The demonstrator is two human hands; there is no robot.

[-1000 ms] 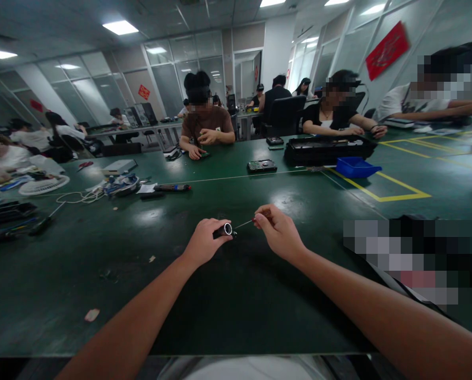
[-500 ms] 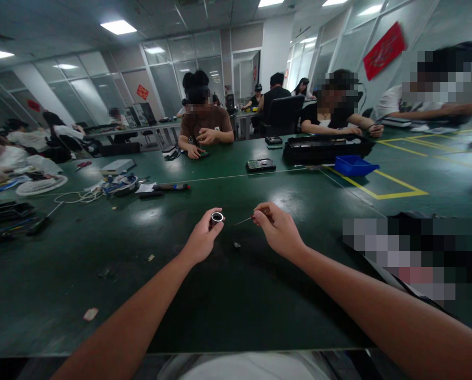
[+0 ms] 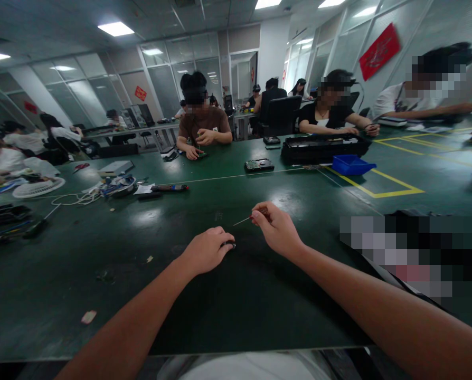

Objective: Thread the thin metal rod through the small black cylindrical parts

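Green desk (image 3: pixel 204 322); blue bin (image 3: pixel 350 165) is the landmark. Left hand (image 3: pixel 206 250), left of the bin and nearer the wearer: fingers grasping a small dark piece (image 3: pixel 228 245), shiny at its edge, mostly hidden. Cannot tell if it touches the desk. Right hand (image 3: pixel 276 229), also left and nearer than the bin: fingers pinching a thin-shafted tool (image 3: pixel 242 221), tip pointing away from the bin. Hard drive (image 3: pixel 258 165) left of the bin; long black housing (image 3: pixel 313 153) just behind it.

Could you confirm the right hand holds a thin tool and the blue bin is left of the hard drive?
Not left: the head view shows the blue bin right of the hard drive; the right hand holds a thin tool.
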